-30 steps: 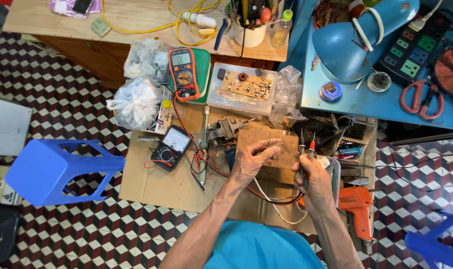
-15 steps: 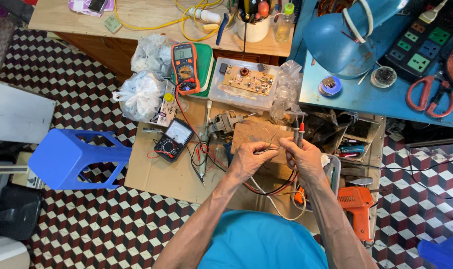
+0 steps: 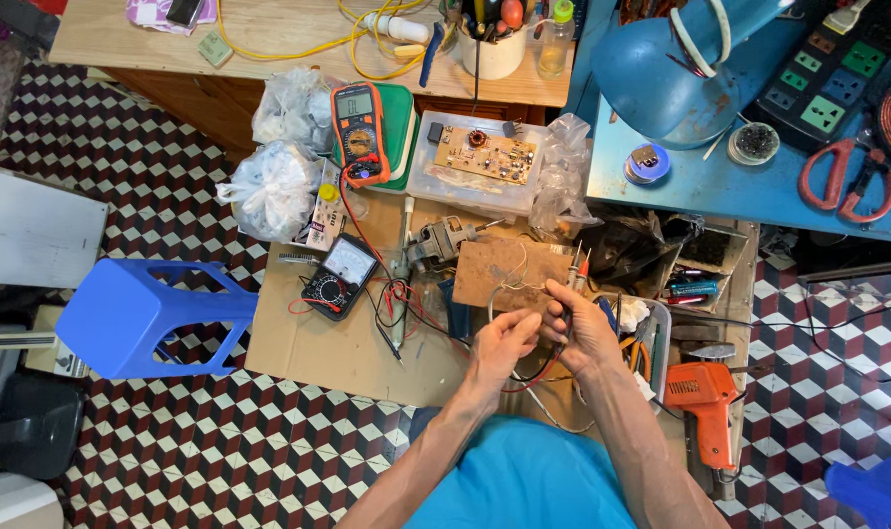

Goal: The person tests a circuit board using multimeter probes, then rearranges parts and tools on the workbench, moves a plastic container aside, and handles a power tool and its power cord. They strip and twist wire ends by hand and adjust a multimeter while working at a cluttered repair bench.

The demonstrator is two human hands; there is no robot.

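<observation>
probes [image 3: 575,269], red and black, are pinched upright in the right hand [image 3: 583,328] over the brown board [image 3: 509,274] on the cardboard [image 3: 348,343]. thin wires [image 3: 512,294] are gripped by the left hand [image 3: 504,338], fingers closed. tips are best kept steady and apart, the analogue meter [image 3: 340,277] kept in sight.

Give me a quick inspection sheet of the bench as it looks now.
Surface: cardboard sheet on a checkered floor.
Job's things: red and black probes in right hand; left hand pinches thin wires beside them, over a brown board.
Clutter: two meters, circuit board in a clear tray, plastic bags, orange solder gun.
Grips: both hands closed.
Cables: red and black leads tangled across the cardboard; yellow cable on the bench.
Surroundings: blue stool, blue lamp, scissors.
</observation>
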